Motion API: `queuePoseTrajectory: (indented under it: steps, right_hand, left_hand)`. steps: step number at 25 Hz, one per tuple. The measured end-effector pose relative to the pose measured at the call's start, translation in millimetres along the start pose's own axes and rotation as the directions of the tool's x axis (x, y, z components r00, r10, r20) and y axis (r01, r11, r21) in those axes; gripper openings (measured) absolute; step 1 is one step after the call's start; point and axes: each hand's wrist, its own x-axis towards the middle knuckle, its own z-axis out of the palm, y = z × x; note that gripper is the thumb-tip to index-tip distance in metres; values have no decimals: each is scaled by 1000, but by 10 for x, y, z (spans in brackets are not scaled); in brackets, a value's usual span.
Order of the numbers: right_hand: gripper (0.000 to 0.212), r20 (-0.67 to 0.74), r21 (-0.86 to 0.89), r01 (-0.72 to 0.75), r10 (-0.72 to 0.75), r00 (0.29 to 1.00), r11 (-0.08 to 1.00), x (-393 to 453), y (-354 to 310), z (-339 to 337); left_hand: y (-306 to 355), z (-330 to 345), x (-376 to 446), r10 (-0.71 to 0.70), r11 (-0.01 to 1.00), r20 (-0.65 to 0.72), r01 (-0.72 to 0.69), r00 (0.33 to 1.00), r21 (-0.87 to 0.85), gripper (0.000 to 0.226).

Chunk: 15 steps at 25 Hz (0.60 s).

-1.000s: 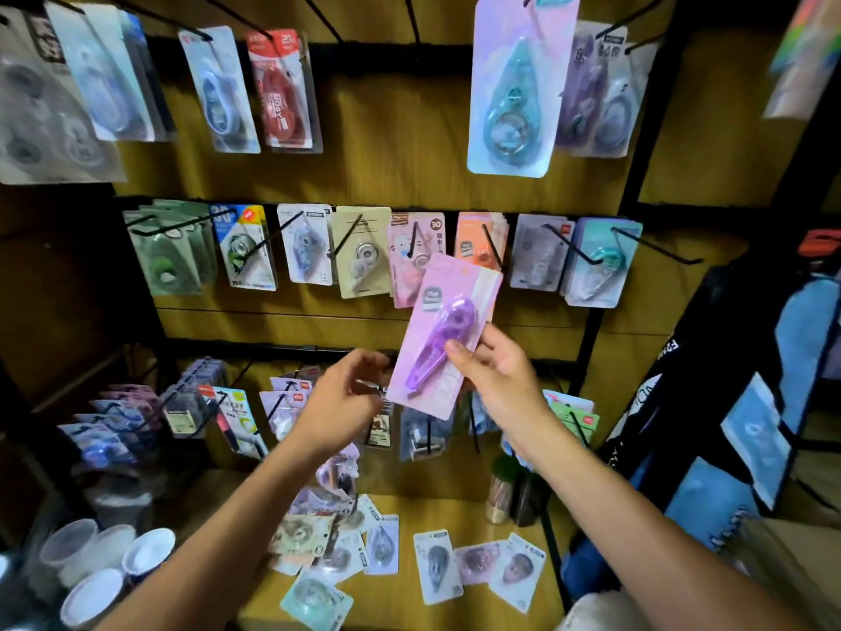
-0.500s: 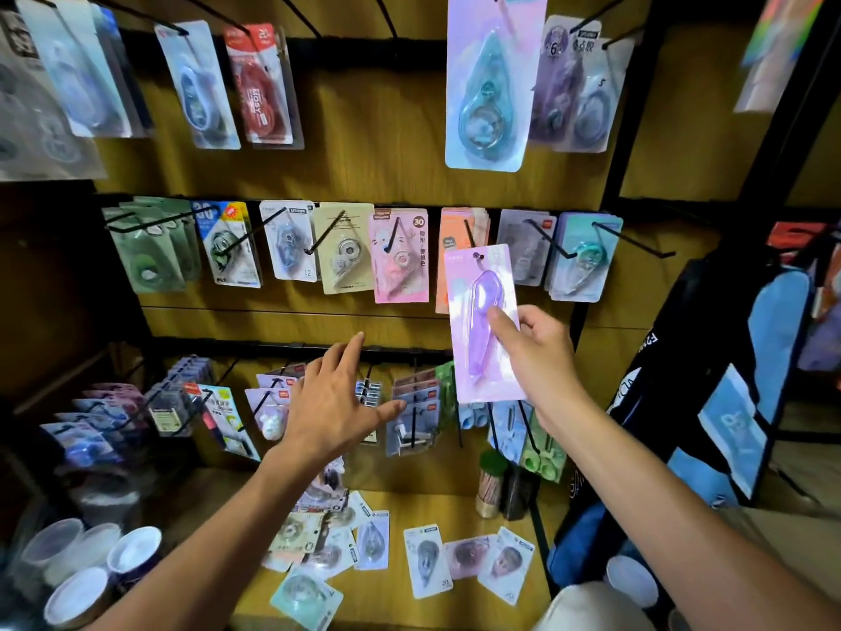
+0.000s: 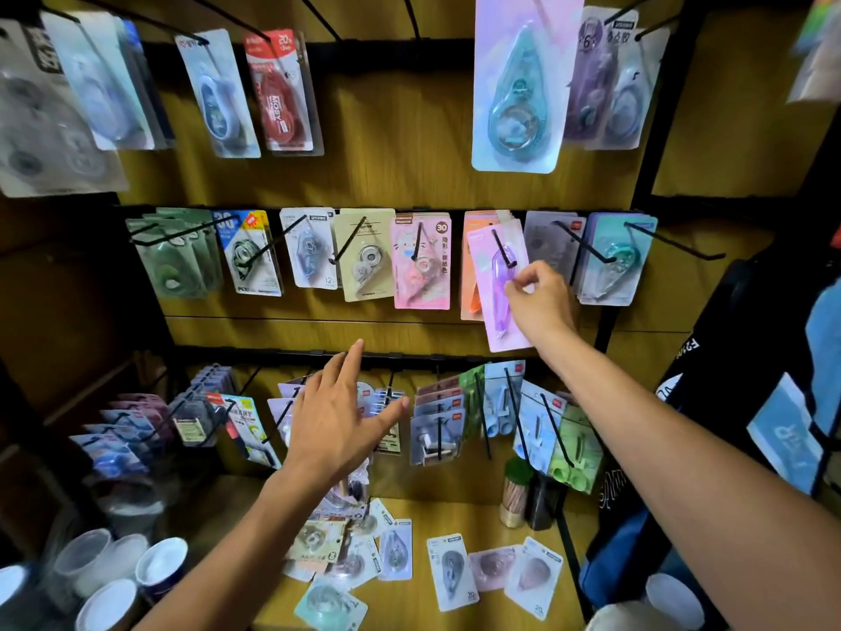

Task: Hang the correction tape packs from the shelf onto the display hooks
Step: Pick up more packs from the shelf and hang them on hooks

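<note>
Head view: purple pack on middle-row hook

Right hand (image 3: 539,302) pinching purple correction tape pack (image 3: 498,284), threaded on black hook (image 3: 503,250) beside orange packs (image 3: 473,266). Left hand (image 3: 339,421) spread, fingers straight, holding nothing. More packs (image 3: 450,571) flat on wooden shelf (image 3: 455,516) below.

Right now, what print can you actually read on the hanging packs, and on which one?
"MOSY" and "20": red pack, top row.
"30": pink cat pack, middle row.
"12": clear-blue pack, middle row.
"6": purple pack, top right.
"20": packs lying on the shelf.
Everything else is too small or blurred.
</note>
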Motion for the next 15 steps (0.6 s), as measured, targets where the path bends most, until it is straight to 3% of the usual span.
queuePoseTrajectory:
  steps: [2, 7, 10, 13, 15]
  right_hand:
    - [11, 54, -65, 28, -24, 998, 998, 114, -11, 1]
    - [60, 262, -70, -19, 36, 964, 997, 3, 133, -59]
    - [73, 330, -231, 105, -24, 944, 967, -479, 406, -124]
    - [83, 446, -492, 332, -95, 890, 805, -1160, 701, -179]
    - [90, 532, -527, 438, -120, 838, 728, -1622, 880, -167]
  left_hand:
    - [-84, -43, 17, -24, 999, -27, 23, 999, -27, 96]
    - [-170, -124, 0, -42, 997, -48, 38, 998, -73, 92]
    - [-158, -143, -87, -73, 982, -44, 64, 996, -179, 89]
    - [-176, -145, -221, -154, 928, -42, 130, 987, -349, 86]
    - [-270, -95, -328, -205, 895, -45, 169, 978, -412, 84]
